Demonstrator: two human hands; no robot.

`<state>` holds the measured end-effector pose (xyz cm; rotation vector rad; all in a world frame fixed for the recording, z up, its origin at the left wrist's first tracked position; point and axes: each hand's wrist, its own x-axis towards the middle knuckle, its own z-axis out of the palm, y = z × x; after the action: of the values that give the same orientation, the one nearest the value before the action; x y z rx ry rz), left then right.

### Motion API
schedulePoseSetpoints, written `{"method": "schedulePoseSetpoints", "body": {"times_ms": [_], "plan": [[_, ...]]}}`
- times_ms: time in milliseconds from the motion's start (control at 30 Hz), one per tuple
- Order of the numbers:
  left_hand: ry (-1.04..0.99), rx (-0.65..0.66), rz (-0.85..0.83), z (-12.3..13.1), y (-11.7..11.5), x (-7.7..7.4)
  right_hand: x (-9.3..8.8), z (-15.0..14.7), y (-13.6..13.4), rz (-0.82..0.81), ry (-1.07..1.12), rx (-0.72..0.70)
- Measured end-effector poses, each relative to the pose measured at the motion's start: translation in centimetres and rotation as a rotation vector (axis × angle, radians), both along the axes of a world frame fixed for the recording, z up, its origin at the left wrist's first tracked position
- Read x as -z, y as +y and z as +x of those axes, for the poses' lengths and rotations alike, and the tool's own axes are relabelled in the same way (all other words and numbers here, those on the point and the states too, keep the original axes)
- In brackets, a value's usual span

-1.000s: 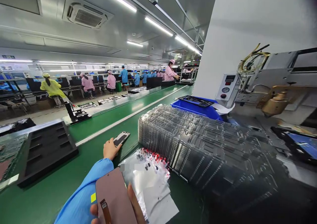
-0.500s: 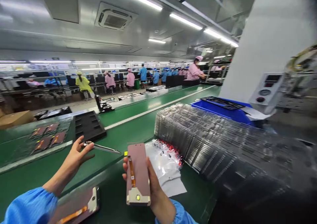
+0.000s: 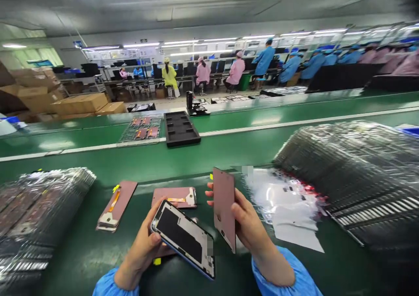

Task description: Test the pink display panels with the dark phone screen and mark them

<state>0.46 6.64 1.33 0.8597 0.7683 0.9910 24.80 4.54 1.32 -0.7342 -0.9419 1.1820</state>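
Note:
My left hand (image 3: 140, 248) grips a phone body (image 3: 181, 239) with a black inner face and a white frame, tilted toward me. My right hand (image 3: 248, 230) holds a pink-backed display panel (image 3: 224, 204) on its edge, close beside the phone body. Two more pink-backed panels with orange flex cables lie on the green bench mat. One (image 3: 173, 197) sits just beyond my left hand and partly behind the phone body. The other (image 3: 116, 206) lies further left, at a slant. A transparent bag (image 3: 281, 204) with white sheets lies to the right of my right hand.
Stacks of transparent plastic trays rise at the right (image 3: 356, 173) and left (image 3: 32, 213) of the bench. Beyond a green conveyor (image 3: 262, 134) stands a black slotted tray (image 3: 181, 128). Co-workers (image 3: 203, 73) sit at far benches, near cardboard boxes (image 3: 78, 104).
The view has swung left and down. The metal tool seen earlier by my left hand is gone, and that hand now grips the phone body. A second panel lies on the mat.

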Motion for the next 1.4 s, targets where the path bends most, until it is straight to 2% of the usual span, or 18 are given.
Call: {"method": "schedulePoseSetpoints", "body": {"times_ms": [67,167,333,633,933,1267,1400], "plan": [[-0.032,0.036,-0.005,-0.3,-0.1,0.9,0.2,-1.2,-0.2,0.095,-0.265,-0.029],[-0.041,0.080,0.079,-1.0,0.1,1.9,0.7,-2.4,-0.6,0.209,-0.594,-0.064],[-0.027,0.135,0.148,-1.7,0.5,2.3,1.1,-2.7,-1.0,0.253,-0.852,-0.079],[-0.036,0.131,0.160,-0.8,-0.2,2.0,1.1,-3.4,-1.3,0.315,-0.980,-0.096],[-0.057,0.116,0.154,-0.5,-0.3,1.4,1.1,-3.1,-1.5,0.325,-1.008,-0.094],[-0.067,0.129,0.206,-0.6,-0.2,2.2,1.1,-2.8,-1.4,0.308,-1.010,-0.090],[-0.077,0.120,0.210,-0.5,-0.4,2.1,1.2,-3.0,-1.4,0.313,-1.016,-0.087]]}}
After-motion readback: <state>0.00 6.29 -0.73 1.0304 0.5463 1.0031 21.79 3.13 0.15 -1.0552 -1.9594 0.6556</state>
